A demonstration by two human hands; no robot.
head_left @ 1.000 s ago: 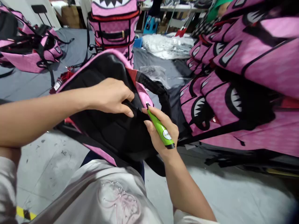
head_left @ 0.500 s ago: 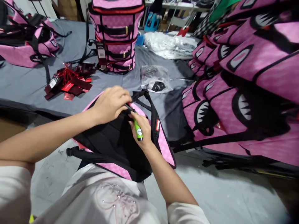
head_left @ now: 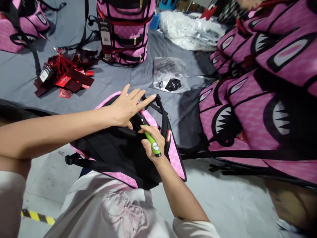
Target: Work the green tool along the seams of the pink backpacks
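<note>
A pink and black backpack lies before me at the table's edge, its black back panel and straps facing up. My left hand rests on its upper part with the fingers spread. My right hand is closed around a green pen-shaped tool with a black end and a round white label. The tool's dark front end points into the dark fold beside my left hand; its tip is hard to make out. A black strap with a small red tag runs just right of my right hand.
Red and black hang tags lie in a heap at the left. Behind stands an upright pink bag. A clear plastic pouch and clear plastic wrapping lie beyond. Pink shark-faced bags are piled at the right, with another person's hand above.
My left hand has opened from a pinch, spreading its fingers over the bag's edge. My right hand, still holding the green tool, has shifted slightly down and right. The view has tilted downward.
</note>
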